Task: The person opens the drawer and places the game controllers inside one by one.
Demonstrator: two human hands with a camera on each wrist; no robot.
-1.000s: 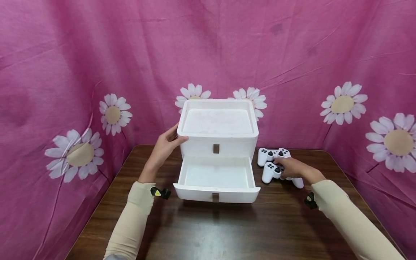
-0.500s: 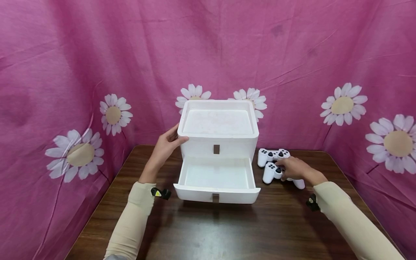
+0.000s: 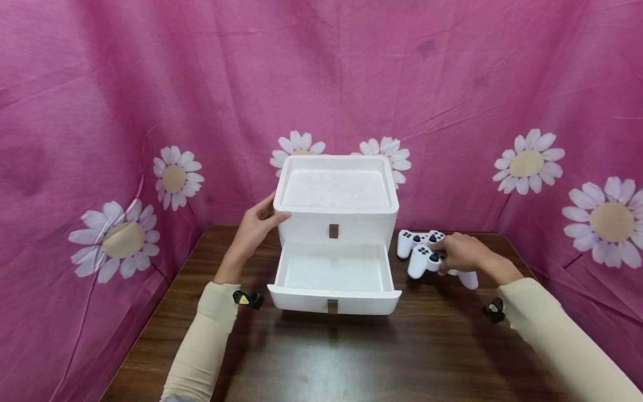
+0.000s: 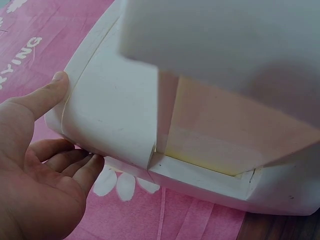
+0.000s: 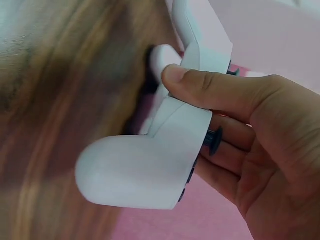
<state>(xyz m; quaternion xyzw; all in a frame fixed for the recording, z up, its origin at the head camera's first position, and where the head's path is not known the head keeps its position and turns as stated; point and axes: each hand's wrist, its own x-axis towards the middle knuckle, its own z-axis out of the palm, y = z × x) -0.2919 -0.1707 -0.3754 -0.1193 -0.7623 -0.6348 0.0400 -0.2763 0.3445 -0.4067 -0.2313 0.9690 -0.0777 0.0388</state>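
In the head view my right hand (image 3: 464, 252) pinches the nearer white game controller (image 3: 419, 261) by its middle, right of the drawer unit. In the right wrist view the thumb lies across one face of the controller (image 5: 135, 170), fingers behind it, and the controller is tilted off the wooden table. A second white controller (image 3: 406, 244) lies just behind it. My left hand (image 3: 253, 228) holds the front left corner of the white two-drawer unit (image 3: 306, 226), thumb in front and bent fingers against the side (image 4: 110, 95). The lower drawer (image 3: 334, 271) is pulled out, with nothing inside.
The unit has a shallow tray top (image 3: 335, 190) with a raised rim. Brown tabs mark both drawer fronts. A dark wooden table (image 3: 321, 357) lies under everything, and a pink curtain (image 3: 321, 78) with white daisies hangs close behind and along both sides.
The nearer controller has risen slightly and tilted as my right hand lifts it and shifts a little to the right. My left hand and the drawer unit stay put.
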